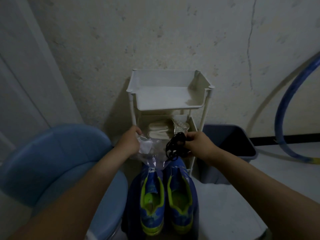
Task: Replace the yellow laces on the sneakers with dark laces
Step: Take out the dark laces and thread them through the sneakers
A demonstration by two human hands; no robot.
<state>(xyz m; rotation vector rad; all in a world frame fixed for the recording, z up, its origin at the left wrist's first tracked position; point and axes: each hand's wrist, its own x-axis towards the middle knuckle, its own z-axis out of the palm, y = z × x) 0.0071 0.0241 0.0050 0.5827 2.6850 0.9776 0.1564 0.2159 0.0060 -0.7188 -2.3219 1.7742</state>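
So, the person's got both arms out in front of a white shelf rack (169, 107) that stands against the wall. The right grip (199, 144) has its fingers curled round a tangled bundle of dark laces (174, 146), held up just above the toe of the right sneaker (181, 200), w/ a few loops hanging down. The left grip (129, 142) is pinching the top of a crumpled clear plastic bag (152, 153), which droops over the front of the left sneaker (152, 201).

Both sneakers are blue w/ yellow-green lining, side by side on smth dark blue, heels toward the camera and toes toward the rack. Their fronts are under the bag and the laces, so can't tell what's threaded in them, tbh.

The rack's lower tier holds a pair of white flat things (157, 131), maybe slippers, w/ some clear plastic item (181, 126) beside them on the right. A blue chair (57, 161) is on the left. A dark bin (223, 125) sits right of the rack, and a blue hoop (284, 118) leans on the wall further right. Pretty dim lighting overall.
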